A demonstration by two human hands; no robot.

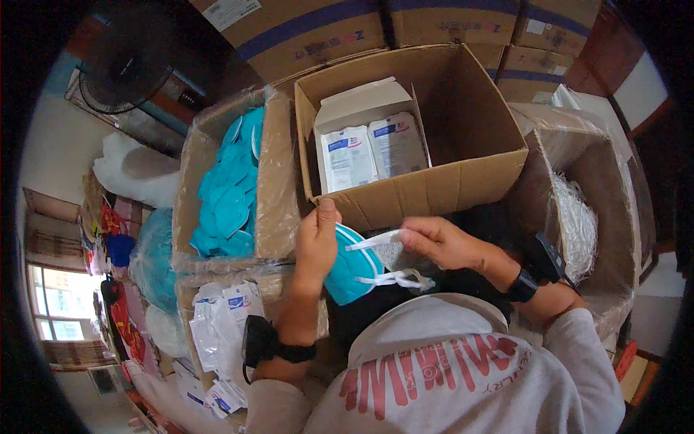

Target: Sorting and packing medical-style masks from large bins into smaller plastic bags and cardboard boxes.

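A teal cup-shaped face mask (350, 273) with a white edge hangs in front of my chest. My left hand (316, 237) is closed on its left edge, thumb up. To the right, my right hand (436, 242) pinches a white elastic strap (372, 241) and draws it away from the mask. A second strap (397, 279) loops loosely from the mask's lower part. Just beyond my hands stands an open cardboard box (405, 199), holding a white carton (361, 98) with white printed packets (348, 155) in it.
At left, a plastic-lined box (278, 210) holds many teal masks (225, 188). Below it lie white packets (217, 322). The right-hand box (614, 289) holds white elastic straps (576, 228). Closed cartons (311, 36) are stacked behind; a black fan (124, 65) stands far left.
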